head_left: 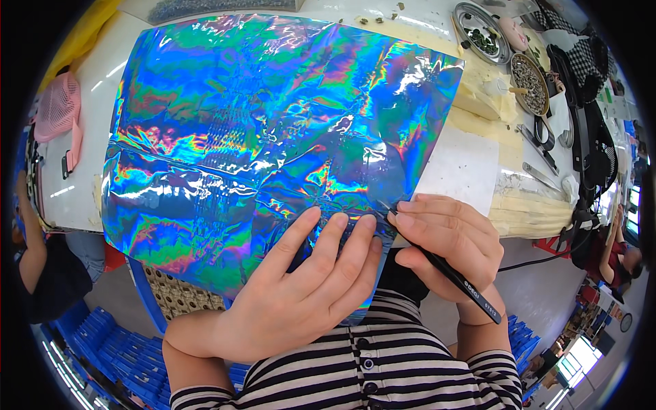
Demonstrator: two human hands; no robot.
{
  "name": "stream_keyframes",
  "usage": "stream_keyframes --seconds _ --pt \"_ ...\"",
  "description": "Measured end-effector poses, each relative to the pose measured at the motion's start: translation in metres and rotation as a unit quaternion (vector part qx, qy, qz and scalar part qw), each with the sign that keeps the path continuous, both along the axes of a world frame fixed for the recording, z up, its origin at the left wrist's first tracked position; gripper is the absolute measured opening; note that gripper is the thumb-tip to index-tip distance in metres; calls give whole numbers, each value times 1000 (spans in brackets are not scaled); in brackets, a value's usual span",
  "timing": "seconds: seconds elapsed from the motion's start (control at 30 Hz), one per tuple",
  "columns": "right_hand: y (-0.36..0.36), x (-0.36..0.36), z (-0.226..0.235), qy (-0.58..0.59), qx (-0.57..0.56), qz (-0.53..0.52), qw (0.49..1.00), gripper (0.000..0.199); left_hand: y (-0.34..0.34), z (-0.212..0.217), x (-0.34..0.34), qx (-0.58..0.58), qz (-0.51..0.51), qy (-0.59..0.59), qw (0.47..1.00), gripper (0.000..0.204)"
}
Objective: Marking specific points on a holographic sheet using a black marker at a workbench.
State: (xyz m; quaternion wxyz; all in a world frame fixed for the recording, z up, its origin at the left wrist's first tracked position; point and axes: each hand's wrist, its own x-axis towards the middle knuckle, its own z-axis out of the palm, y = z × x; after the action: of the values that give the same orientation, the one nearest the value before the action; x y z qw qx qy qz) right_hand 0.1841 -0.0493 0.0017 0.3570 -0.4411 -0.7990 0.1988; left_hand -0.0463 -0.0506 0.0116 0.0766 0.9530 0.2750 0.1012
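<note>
A large iridescent foil sheet point(287, 123), creased and shiny in blue and green, lies across the white table and hangs over its front edge. My left hand point(301, 287) rests on the sheet's near part, fingers stretched out and a little spread. Just right of those fingertips, my right hand point(451, 239) grips slim black tweezers point(447, 270) between thumb and fingers. Their thin tip points up and left and meets the foil near its lower right edge. Whether anything sits at the tip is too small to tell.
A pink mesh basket point(58, 109) stands at the left. At the back right are a round metal tray point(482, 34), a bowl of small pieces point(529, 82) and loose metal tools point(543, 179). Blue bins point(113, 348) are stacked below; other people sit at both sides.
</note>
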Motion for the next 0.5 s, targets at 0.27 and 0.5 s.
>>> stream_keyframes --seconds 0.27,0.5 --pt "0 -1 1 29 -29 -17 999 31 1 1 0 -3 -4 5 1000 38" --pt "2 1 1 37 -29 -10 999 31 2 3 -1 -8 -8 7 1000 40"
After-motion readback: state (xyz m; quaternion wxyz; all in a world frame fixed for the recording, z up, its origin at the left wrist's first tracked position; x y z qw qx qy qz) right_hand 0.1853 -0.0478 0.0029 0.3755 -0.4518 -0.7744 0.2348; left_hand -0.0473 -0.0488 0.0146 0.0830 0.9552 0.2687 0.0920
